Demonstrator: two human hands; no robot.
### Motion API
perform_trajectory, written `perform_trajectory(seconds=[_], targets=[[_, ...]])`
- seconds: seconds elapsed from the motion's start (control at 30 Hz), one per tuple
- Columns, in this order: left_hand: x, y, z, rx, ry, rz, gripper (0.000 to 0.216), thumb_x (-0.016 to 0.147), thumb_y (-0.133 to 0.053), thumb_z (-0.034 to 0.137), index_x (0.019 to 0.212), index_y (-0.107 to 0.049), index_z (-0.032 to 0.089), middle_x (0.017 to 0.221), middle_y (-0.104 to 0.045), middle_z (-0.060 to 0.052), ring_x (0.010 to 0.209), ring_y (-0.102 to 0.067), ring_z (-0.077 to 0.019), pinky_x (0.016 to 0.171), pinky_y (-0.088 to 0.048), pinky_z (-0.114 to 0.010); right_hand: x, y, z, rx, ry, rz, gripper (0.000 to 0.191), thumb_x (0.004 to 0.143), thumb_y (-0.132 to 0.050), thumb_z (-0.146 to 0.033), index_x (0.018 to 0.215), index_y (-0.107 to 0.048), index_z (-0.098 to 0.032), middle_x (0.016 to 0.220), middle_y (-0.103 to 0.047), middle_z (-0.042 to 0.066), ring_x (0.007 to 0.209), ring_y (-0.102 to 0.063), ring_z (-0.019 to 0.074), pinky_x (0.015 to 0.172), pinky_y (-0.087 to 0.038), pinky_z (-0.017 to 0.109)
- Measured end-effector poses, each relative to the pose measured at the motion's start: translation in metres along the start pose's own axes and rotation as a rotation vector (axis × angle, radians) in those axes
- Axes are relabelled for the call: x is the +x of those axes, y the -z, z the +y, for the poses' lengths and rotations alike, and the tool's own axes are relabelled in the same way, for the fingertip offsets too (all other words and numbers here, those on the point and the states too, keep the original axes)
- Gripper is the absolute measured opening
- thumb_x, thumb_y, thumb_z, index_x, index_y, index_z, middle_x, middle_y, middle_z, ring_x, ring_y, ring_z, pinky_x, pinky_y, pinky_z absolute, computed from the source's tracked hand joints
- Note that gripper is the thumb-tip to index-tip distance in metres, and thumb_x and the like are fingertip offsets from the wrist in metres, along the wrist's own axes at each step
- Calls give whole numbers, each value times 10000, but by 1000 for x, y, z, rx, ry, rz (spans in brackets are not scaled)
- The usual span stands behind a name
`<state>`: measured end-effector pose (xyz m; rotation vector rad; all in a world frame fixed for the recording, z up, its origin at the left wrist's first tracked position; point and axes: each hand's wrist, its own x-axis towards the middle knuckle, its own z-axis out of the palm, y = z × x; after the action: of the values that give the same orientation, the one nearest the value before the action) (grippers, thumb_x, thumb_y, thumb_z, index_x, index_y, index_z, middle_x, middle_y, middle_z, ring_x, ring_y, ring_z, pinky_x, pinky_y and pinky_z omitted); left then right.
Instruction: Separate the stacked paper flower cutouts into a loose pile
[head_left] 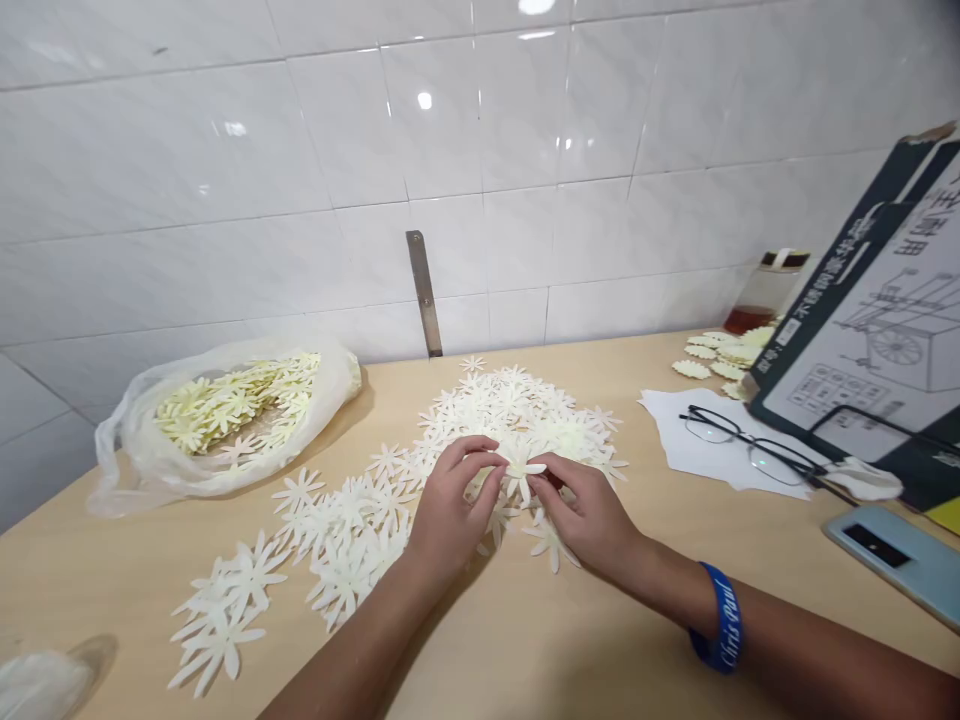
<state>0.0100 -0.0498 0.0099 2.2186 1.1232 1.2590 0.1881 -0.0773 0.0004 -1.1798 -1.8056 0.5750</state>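
My left hand (pixel 450 505) and my right hand (pixel 585 515) meet over the middle of a wooden table (pixel 525 640). Both pinch one cream flower-shaped cutout (pixel 523 468) between fingertips, held just above the tabletop. Under and around the hands spreads a loose pile of the same white flower cutouts (pixel 517 410), trailing left in a row of cutouts (pixel 225 610) toward the table's near left. My right wrist wears a blue band (pixel 721 617).
A clear plastic bag of yellowish cutouts (pixel 225 410) lies at the back left. At right are glasses (pixel 750 445) on white paper, a dark cardboard box (pixel 877 330), a phone (pixel 900 560), a jar (pixel 765 290) and more cutouts (pixel 716 355). White tiled wall behind.
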Motion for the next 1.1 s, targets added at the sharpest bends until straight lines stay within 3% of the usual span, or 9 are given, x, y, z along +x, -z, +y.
perform_trajectory(seconds=[0.2,0.37,0.43,0.53,0.63,0.7,0.83,0.93,1.1], targets=[[8,65,5,508,282,-85,403,857,-522,486,1150,-641,236,1365,-529,-115,1276,-460,-328,1051,-370,-499,8,-4,10,14,17,-200,167,905,-448,-229,854,-604,-200,839,-641,46,767,-573,190,707,-435,296],[-66,137,-18,728,685,-170,755,709,-568,673,1377,-469,337,1555,-297,-80,1420,-209,-433,1050,-266,-660,52,-6,32,23,-20,-225,202,879,-442,-234,810,-629,-203,791,-648,33,757,-583,204,710,-426,309],[-99,146,-31,709,835,-169,791,730,-550,648,1421,-426,284,1550,-290,-138,1427,-151,-450,1047,-246,-678,68,-6,37,41,-23,-258,212,883,-445,-256,784,-622,-196,731,-635,24,709,-573,197,683,-421,310],[-117,132,-40,652,823,-108,800,769,-524,608,1472,-325,281,1568,-258,-108,1455,-81,-377,1119,-158,-628,74,-6,32,37,-39,-191,203,896,-449,-291,824,-609,-189,768,-641,39,727,-579,205,692,-425,323],[-98,100,-33,564,737,-130,934,728,-606,592,1510,-208,273,1594,-164,-113,1458,-58,-382,1119,-189,-611,56,-8,13,21,10,-60,185,912,-445,-292,864,-598,-200,828,-641,54,778,-573,213,721,-426,329],[-77,78,-25,570,624,-205,1010,630,-700,605,1488,-270,291,1586,-196,-121,1442,-98,-434,1100,-183,-641,37,-13,-2,84,91,-122,176,917,-450,-276,847,-594,-204,802,-634,52,754,-568,202,711,-437,320],[-33,50,-24,620,352,-274,372,840,-536,404,1172,-617,258,1301,-580,-104,1241,-496,-327,999,-400,-465,8,-27,-18,201,329,-267,177,932,-418,-219,866,-582,-201,845,-643,74,777,-584,193,725,-466,311],[13,52,-37,660,316,-273,255,887,-443,321,980,-663,231,1039,-671,-85,947,-644,-267,781,-490,-358,1,-34,-15,215,501,-345,187,930,-394,-169,914,-578,-202,844,-645,77,782,-579,189,728,-473,309],[96,93,-58,685,438,-287,591,746,-648,461,1257,-569,175,1320,-575,-159,1116,-597,-360,877,-480,-431,4,-30,-9,220,521,-299,178,914,-399,-145,910,-566,-204,817,-645,73,750,-574,186,699,-473,307]])
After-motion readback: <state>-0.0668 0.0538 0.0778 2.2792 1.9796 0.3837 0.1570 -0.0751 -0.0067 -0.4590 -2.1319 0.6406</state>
